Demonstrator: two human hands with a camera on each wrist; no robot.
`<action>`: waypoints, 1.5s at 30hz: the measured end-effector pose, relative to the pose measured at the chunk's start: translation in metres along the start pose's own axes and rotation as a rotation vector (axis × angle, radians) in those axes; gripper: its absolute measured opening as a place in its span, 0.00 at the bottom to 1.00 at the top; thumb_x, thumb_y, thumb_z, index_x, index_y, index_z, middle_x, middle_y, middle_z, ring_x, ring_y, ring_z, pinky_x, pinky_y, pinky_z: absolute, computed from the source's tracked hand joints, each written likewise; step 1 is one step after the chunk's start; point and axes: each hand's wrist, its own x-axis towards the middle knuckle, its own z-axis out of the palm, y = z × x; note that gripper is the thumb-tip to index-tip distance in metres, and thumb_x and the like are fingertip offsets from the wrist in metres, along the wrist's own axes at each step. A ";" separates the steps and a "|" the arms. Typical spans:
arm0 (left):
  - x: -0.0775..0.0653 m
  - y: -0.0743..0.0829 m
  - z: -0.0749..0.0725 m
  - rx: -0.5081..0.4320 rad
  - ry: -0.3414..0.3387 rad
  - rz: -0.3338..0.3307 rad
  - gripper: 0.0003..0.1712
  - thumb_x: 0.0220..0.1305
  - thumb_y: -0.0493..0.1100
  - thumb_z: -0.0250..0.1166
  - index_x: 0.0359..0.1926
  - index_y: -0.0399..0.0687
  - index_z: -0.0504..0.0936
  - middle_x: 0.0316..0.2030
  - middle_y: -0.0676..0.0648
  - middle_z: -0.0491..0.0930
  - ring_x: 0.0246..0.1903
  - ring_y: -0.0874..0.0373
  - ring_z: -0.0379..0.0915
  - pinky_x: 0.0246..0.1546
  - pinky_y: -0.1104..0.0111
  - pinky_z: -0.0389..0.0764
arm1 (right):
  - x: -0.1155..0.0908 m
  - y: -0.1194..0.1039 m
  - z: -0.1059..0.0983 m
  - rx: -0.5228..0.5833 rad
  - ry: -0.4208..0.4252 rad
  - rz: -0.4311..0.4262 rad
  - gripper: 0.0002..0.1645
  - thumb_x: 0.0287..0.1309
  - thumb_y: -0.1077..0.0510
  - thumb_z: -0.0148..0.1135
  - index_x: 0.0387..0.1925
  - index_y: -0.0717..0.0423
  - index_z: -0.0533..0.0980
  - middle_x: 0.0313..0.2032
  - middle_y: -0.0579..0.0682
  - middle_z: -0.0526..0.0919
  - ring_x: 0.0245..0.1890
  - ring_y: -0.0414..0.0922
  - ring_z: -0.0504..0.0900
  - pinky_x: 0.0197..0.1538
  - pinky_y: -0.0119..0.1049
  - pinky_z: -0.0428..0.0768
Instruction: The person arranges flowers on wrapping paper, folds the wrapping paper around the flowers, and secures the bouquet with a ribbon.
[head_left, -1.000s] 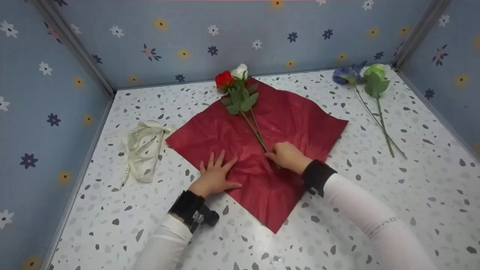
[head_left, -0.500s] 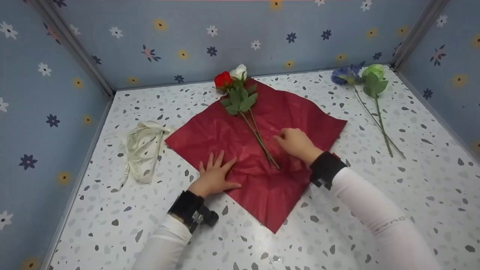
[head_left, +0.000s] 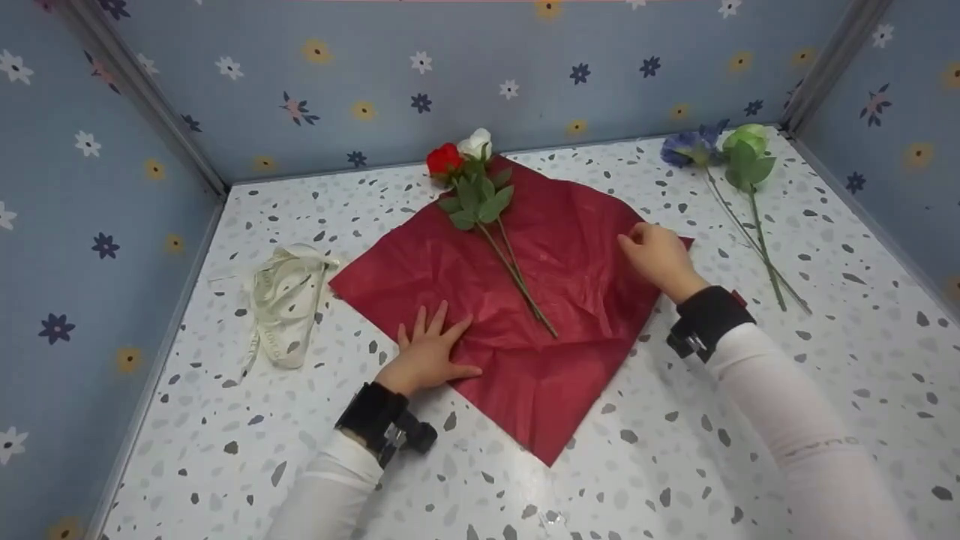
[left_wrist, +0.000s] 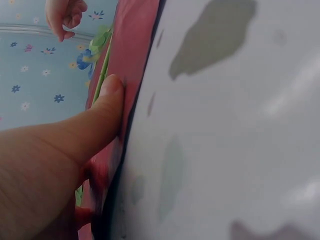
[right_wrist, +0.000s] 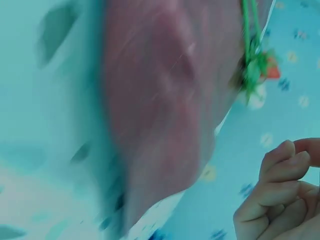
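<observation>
Two artificial roses, a red fabric rose (head_left: pixel 444 160) and a white fabric rose (head_left: pixel 476 144), are seen in the head view with their green stems laid on a crinkled dark red sheet (head_left: pixel 555 390), blooms past its far edge. The left hand (head_left: pixel 426 356) is laid on the sheet's near-left edge, fingers spread, nothing grasped. The right hand (head_left: pixel 660 255) is held over the sheet's right corner, fingers curled, nothing gripped. Left of the sheet, a looped cream printed ribbon (head_left: pixel 265 289) is seen; right of it, a blue-purple flower (head_left: pixel 682 150) and a pale green rose (head_left: pixel 748 140), stems crossed.

In the left wrist view, the thumb is rested on the sheet's edge.

In the right wrist view, the sheet is blurred; the curled, unladen fingers are seen beside it.
</observation>
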 end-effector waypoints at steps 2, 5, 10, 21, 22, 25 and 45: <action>0.000 0.000 0.000 -0.002 0.001 -0.004 0.51 0.52 0.63 0.67 0.73 0.60 0.55 0.74 0.39 0.36 0.72 0.35 0.23 0.63 0.34 0.31 | 0.001 0.010 -0.004 0.004 0.017 0.030 0.20 0.66 0.53 0.48 0.39 0.68 0.76 0.34 0.63 0.79 0.34 0.55 0.74 0.42 0.47 0.72; 0.000 -0.001 0.000 -0.006 0.001 -0.004 0.51 0.52 0.63 0.67 0.73 0.60 0.55 0.74 0.39 0.36 0.72 0.35 0.22 0.63 0.34 0.31 | 0.001 0.026 -0.007 -0.005 0.043 0.066 0.20 0.66 0.52 0.47 0.36 0.68 0.75 0.32 0.62 0.77 0.33 0.55 0.74 0.37 0.45 0.70; 0.000 0.000 0.002 -0.012 0.004 0.009 0.51 0.52 0.63 0.68 0.73 0.59 0.55 0.74 0.38 0.36 0.71 0.34 0.23 0.63 0.34 0.31 | -0.001 0.049 -0.014 -0.029 0.070 0.091 0.22 0.66 0.51 0.46 0.35 0.68 0.75 0.32 0.63 0.78 0.33 0.57 0.75 0.34 0.44 0.69; 0.000 -0.001 0.002 -0.013 0.009 0.010 0.51 0.52 0.63 0.67 0.73 0.59 0.55 0.74 0.38 0.36 0.71 0.34 0.23 0.63 0.34 0.31 | -0.004 0.078 -0.044 -0.127 0.077 0.156 0.23 0.66 0.50 0.42 0.36 0.68 0.73 0.31 0.63 0.77 0.31 0.57 0.74 0.31 0.46 0.69; 0.001 -0.001 0.003 -0.013 0.009 0.011 0.51 0.52 0.63 0.67 0.73 0.59 0.55 0.74 0.38 0.36 0.71 0.34 0.23 0.63 0.34 0.31 | -0.004 0.082 -0.046 -0.141 0.077 0.161 0.23 0.66 0.51 0.42 0.36 0.68 0.73 0.30 0.63 0.77 0.30 0.57 0.74 0.31 0.47 0.69; 0.001 -0.001 0.003 -0.015 0.010 0.016 0.51 0.52 0.63 0.68 0.73 0.59 0.55 0.74 0.37 0.36 0.71 0.33 0.23 0.63 0.34 0.32 | -0.007 0.097 -0.052 -0.181 0.077 0.186 0.23 0.66 0.51 0.41 0.36 0.69 0.72 0.32 0.66 0.77 0.31 0.59 0.75 0.31 0.49 0.70; -0.001 0.000 0.001 -0.013 0.016 0.021 0.50 0.53 0.63 0.67 0.73 0.58 0.56 0.74 0.37 0.37 0.71 0.33 0.23 0.63 0.33 0.33 | -0.033 0.145 -0.065 -0.303 -0.032 0.361 0.28 0.60 0.57 0.41 0.50 0.82 0.62 0.44 0.81 0.68 0.45 0.73 0.71 0.43 0.63 0.73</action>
